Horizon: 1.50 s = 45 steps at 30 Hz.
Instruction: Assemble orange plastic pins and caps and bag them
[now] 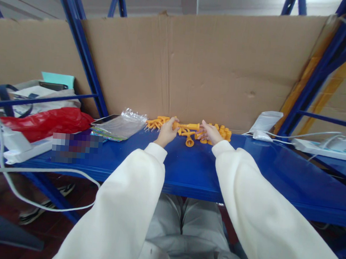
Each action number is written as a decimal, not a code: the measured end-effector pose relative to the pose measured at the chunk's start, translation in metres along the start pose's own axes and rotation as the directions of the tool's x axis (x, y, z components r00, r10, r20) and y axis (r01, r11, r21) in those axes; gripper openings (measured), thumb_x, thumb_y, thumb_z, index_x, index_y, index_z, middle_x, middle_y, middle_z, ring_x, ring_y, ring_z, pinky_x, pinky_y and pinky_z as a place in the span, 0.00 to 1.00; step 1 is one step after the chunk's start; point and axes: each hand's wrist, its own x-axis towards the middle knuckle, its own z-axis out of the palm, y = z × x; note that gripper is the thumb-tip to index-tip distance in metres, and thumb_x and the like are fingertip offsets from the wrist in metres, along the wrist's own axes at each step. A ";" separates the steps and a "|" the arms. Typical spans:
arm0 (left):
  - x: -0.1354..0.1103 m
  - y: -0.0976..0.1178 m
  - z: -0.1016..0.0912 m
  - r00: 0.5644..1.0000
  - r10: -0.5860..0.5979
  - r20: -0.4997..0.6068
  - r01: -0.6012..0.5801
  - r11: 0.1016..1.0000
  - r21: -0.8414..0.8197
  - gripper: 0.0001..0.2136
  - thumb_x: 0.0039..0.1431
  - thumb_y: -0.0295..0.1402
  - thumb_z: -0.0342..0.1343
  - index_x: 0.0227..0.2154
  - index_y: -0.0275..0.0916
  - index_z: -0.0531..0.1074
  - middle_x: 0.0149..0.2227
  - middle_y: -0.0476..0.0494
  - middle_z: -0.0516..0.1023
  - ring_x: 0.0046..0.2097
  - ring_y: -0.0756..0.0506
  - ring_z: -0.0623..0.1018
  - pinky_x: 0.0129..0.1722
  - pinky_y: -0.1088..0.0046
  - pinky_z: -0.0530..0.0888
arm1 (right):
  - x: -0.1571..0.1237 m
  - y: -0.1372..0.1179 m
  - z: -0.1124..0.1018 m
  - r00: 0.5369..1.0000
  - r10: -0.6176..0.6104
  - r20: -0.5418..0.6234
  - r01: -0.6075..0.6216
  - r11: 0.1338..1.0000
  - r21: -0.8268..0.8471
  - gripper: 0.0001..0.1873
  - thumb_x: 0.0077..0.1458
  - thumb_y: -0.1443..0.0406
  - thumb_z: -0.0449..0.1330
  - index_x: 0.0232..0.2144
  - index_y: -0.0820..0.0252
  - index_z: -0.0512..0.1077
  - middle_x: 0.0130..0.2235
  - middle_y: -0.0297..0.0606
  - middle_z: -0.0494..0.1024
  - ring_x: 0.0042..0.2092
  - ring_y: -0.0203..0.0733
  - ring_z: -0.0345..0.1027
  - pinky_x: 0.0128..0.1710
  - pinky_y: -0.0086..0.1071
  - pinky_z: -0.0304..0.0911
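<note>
Both hands are at the back of the blue shelf, close to the cardboard. My left hand (167, 133) is closed around the left end of an orange-yellow plastic rod (190, 126), which lies level between the hands. At the rod's right end, my right hand (211, 133) has its fingertips pinched on it; fine finger detail is blurred. Under the rod stands a yellow plastic piece with a round cup-like end (189, 142). Several branching yellow pieces (153, 123) with small metal hooks lie left of my left hand. Chunky yellow pieces (225, 132) are heaped beside my right hand.
Clear plastic bags (122, 125) lie left of the yellow pieces. Farther left are a red bag (50, 123) and a white power strip (27, 152) with a looping cable. On the right, another power strip (330, 150) and cables rest near a blue post. Cardboard (213, 69) walls the back.
</note>
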 end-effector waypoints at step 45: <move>0.068 0.012 0.079 0.784 -0.248 0.569 -0.056 0.884 0.463 0.23 0.59 0.22 0.54 0.58 0.37 0.73 0.54 0.38 0.82 0.50 0.44 0.83 0.47 0.75 0.77 | 0.014 0.022 -0.010 0.933 -0.360 -0.003 0.216 0.568 -0.794 0.17 0.62 0.70 0.51 0.48 0.61 0.76 0.53 0.48 0.81 0.56 0.48 0.73 0.57 0.43 0.66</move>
